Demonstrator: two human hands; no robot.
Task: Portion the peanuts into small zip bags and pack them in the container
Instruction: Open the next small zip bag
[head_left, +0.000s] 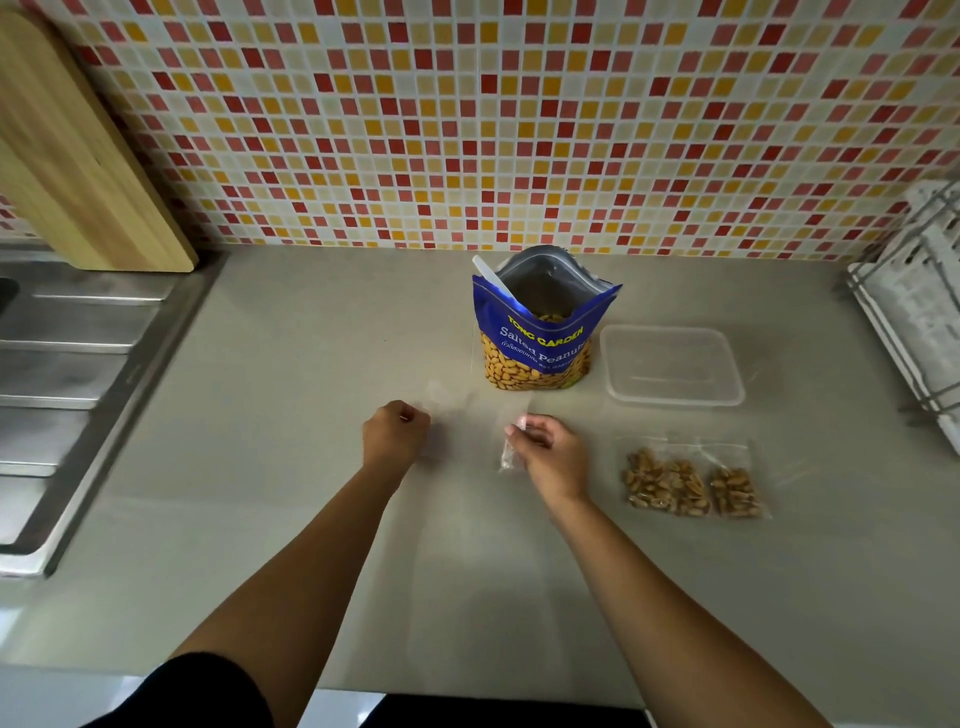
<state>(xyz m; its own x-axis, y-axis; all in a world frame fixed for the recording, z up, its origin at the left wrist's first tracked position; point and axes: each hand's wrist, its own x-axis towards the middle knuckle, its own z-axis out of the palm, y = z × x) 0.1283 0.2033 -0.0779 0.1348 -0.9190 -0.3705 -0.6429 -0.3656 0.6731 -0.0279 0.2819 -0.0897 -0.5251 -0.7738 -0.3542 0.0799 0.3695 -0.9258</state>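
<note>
A blue bag of salted peanuts (537, 332) stands open on the grey counter (311, 467), with a white spoon handle (493, 280) sticking out of it. To its right lies a clear plastic container (672, 371). Filled small zip bags of peanuts (691, 483) lie in front of the container. My right hand (545, 452) pinches an empty clear zip bag (508, 457) by its top. My left hand (397, 431) is curled beside a blurred clear bag (447, 400) lying on the counter; whether it holds that bag is unclear.
A steel sink drainboard (67, 374) fills the left side, and a wooden cutting board (78, 171) leans on the tiled wall behind it. A white dish rack (914, 312) stands at the right edge.
</note>
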